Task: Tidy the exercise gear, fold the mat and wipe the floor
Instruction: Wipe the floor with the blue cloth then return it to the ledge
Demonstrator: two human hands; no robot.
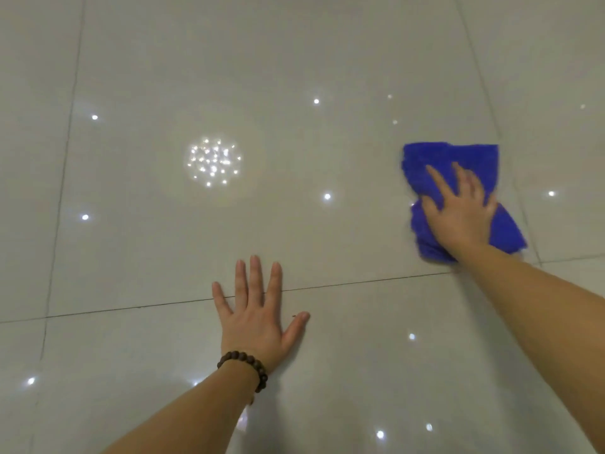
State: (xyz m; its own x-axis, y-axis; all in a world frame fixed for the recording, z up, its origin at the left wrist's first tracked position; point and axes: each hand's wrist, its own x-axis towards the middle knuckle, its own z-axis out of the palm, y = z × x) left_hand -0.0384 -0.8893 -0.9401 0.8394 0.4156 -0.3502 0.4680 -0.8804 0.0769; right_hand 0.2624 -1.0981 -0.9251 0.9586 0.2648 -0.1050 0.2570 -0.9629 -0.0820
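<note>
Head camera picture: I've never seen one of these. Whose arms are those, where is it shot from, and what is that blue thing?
No machine here: a person wears a camera on the head, looking down at their own arms. The left hand, with a bead bracelet at its wrist, lies flat on the shiny tiled floor. The right hand presses a blue cloth onto the floor with spread fingers, apparently wiping. The bright dots are lamps mirrored in the tiles.

Your right hand [458, 211] is motion-blurred and covers the middle of the blue cloth [458, 158], whose edges smear too. Both forearms are cut off by the bottom and right edges. Glare spots mask patches of the floor [294, 60].
</note>
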